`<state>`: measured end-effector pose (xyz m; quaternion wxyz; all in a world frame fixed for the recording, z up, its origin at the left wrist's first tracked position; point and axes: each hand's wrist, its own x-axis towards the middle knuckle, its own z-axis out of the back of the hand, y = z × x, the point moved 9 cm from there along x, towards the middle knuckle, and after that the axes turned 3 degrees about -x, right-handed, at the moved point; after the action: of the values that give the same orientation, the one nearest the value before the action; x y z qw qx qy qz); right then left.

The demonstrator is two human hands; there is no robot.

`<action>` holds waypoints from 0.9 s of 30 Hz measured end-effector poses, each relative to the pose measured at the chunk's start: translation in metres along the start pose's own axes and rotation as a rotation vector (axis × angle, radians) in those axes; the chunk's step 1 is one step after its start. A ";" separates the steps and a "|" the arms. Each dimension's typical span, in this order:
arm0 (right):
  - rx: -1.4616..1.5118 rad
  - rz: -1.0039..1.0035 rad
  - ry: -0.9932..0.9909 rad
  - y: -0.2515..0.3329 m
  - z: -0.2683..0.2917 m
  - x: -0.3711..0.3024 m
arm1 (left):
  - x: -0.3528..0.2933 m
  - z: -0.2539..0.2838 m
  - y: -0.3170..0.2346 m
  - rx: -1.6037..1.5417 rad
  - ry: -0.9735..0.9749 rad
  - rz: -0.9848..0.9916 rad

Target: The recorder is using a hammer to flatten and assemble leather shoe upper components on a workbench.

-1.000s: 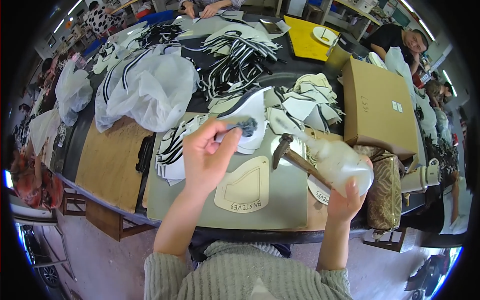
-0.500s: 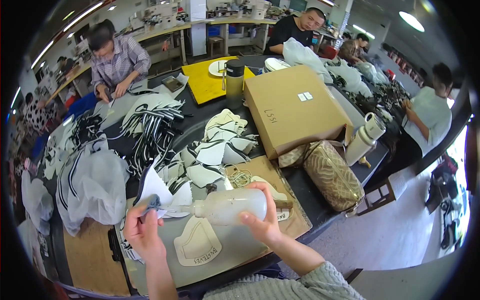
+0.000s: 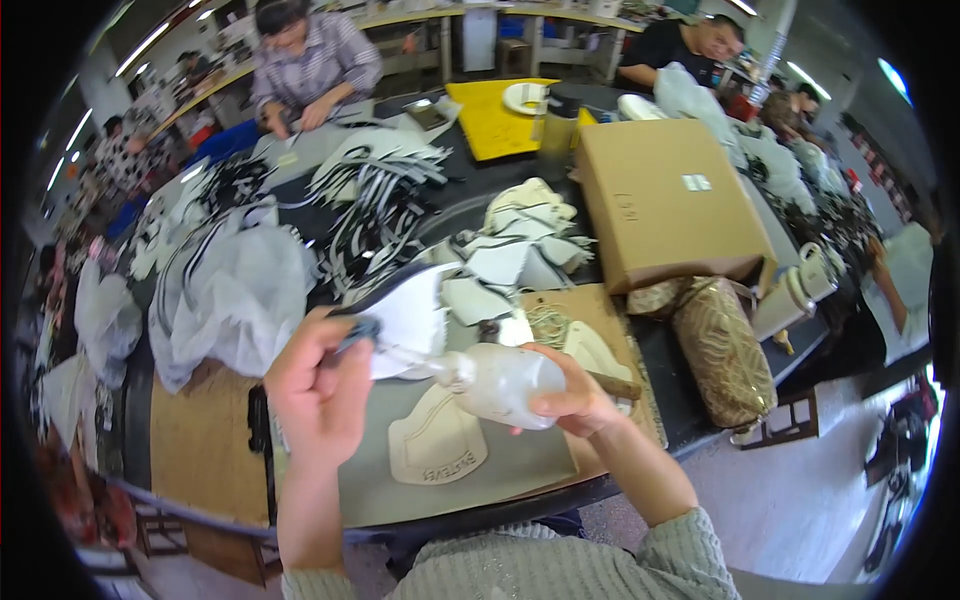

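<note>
My right hand (image 3: pixel 580 396) is wrapped round a translucent white squeeze bottle (image 3: pixel 512 384), tilted on its side with its thin nozzle pointing left. Between the thumb and fingers of my left hand (image 3: pixel 325 392) is a small dark blue-grey wad (image 3: pixel 361 332), close to the nozzle tip; whether they touch is blurred. Just beyond these fingers shows a white fabric piece (image 3: pixel 408 312) with a dark edge; I cannot tell if the left hand also holds it. Below the bottle, a cream shaped template (image 3: pixel 432 442) lies flat on the grey work mat (image 3: pixel 375 495).
Striped cut pieces (image 3: pixel 375 200) and white pieces (image 3: pixel 525 250) are heaped beyond my hands. A plastic bag (image 3: pixel 245 285) sits left. To the right stand a cardboard box (image 3: pixel 665 200), a patterned pouch (image 3: pixel 725 355) and a white flask (image 3: pixel 790 300). Co-workers sit around the table.
The view has shifted, so the table appears further left and higher before. The bottle is now tilted more, its base lower right, and the white fabric piece shows more fully beyond my left hand.
</note>
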<state>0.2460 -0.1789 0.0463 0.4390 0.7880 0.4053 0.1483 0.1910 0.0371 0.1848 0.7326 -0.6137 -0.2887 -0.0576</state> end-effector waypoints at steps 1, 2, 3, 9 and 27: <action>-0.045 -0.071 0.055 -0.004 -0.003 0.002 | 0.005 -0.005 -0.007 0.016 0.043 -0.040; -0.035 -0.093 0.093 -0.006 -0.007 0.007 | 0.009 -0.007 -0.015 0.043 0.085 -0.081; -0.187 -0.106 0.171 -0.009 -0.013 0.010 | 0.013 -0.011 -0.016 0.052 0.161 -0.054; -0.252 -0.074 0.143 -0.001 -0.023 0.031 | 0.057 0.019 0.010 -0.055 0.140 -0.004; -0.869 0.211 -0.617 0.113 0.168 0.305 | 0.111 0.071 0.192 0.005 0.197 0.545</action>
<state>0.5939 -0.0725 0.0045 0.8059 0.5771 0.0777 0.1071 0.3418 0.1789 0.0792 0.7472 -0.6581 -0.0406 0.0830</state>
